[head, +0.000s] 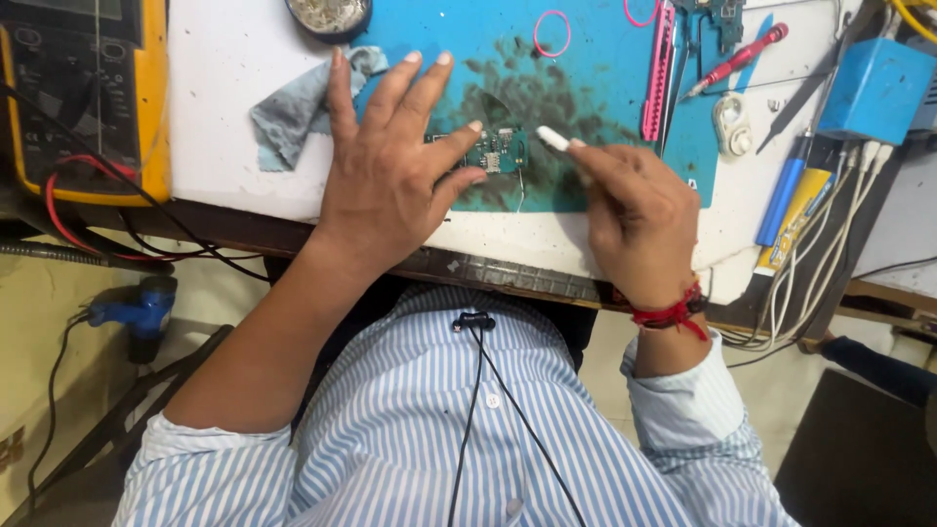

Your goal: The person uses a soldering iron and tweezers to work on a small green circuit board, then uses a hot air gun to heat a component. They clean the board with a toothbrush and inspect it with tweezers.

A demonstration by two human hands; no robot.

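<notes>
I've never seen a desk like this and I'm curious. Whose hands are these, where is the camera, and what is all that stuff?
The camera sits on a person's head and looks down at their own two hands. The left hand presses a small green circuit board flat on a stained blue work mat. The right hand pinches a small white stick-like tool, its tip beside the board. Around them lie a grey cloth, a yellow multimeter, a red screwdriver, pink tweezers and a blue box with white cables.
</notes>
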